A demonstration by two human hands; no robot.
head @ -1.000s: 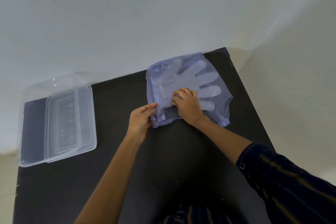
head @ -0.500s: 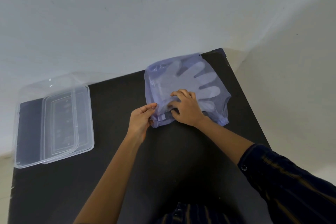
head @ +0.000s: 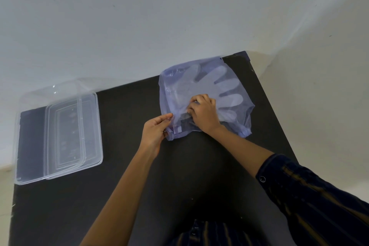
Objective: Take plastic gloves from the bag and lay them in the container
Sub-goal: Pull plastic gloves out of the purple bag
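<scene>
A translucent bluish plastic bag (head: 169,93) lies flat at the far right of the black table (head: 179,175). Clear plastic gloves (head: 217,83) show through it, fingers spread toward the right. My left hand (head: 154,131) pinches the bag's near left corner at its opening. My right hand (head: 203,113) rests on the bag's near edge, fingertips curled into the plastic at the opening; whether they grip the bag or a glove I cannot tell. A clear rectangular container (head: 89,125) sits at the table's left side.
A clear lid (head: 32,139) lies partly under or beside the container on the left. White walls meet in a corner behind the table. The table's right edge (head: 279,125) runs close to the bag. Dark striped sleeve covers my right forearm.
My right hand's fingers have curled a little deeper into the bag's opening. The view has shifted slightly. The left hand keeps its pinch on the corner.
</scene>
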